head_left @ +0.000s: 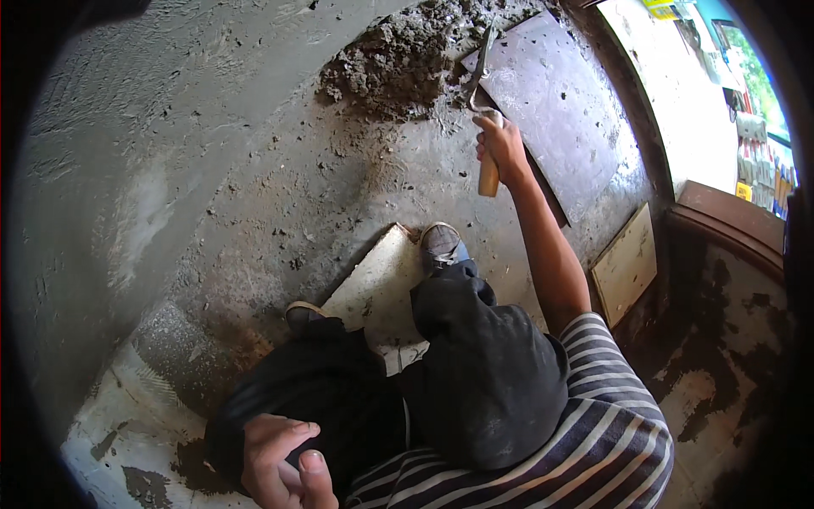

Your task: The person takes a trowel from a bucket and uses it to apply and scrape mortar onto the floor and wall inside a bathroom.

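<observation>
My right hand grips the pale wooden handle of a trowel, its metal blade pointing up beside a heap of wet, lumpy mortar. A large grey square slab lies just right of the blade and heap. My left hand is low in the view above my dark trouser leg, its fingers loosely bent and apart, with nothing visible in them.
A grey plastered wall rises on the left. A broken pale board lies between my shoes. A smaller beige tile leans at the right beside a brown step at a bright doorway, with shelved goods beyond.
</observation>
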Motion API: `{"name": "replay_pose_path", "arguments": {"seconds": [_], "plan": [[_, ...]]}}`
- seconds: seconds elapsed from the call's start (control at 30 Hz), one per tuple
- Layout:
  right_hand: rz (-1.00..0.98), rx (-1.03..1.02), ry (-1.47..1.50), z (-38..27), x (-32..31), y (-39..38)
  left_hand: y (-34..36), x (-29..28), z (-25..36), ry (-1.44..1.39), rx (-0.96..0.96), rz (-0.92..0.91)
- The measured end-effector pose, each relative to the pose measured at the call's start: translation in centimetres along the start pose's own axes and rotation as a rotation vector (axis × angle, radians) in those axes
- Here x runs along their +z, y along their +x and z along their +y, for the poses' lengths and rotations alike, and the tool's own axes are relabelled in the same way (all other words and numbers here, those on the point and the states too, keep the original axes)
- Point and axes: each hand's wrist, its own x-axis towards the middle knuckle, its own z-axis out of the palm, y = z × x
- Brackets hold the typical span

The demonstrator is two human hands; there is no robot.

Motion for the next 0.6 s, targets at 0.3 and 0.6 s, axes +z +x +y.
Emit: {"name": "replay_pose_path", "arguments": {"seconds": [0.3,0.6], "plan": [[0.096,-0.164,-0.294,-1.7,0.6,-3.9,-0.1,0.1,0.0,-0.005,0.011,0.029],[0.066,-0.229,-0.28,-2.8,3.9,-5.2,-0.1,-0.1,0.5,0.026,-0.007,0.035]]}}
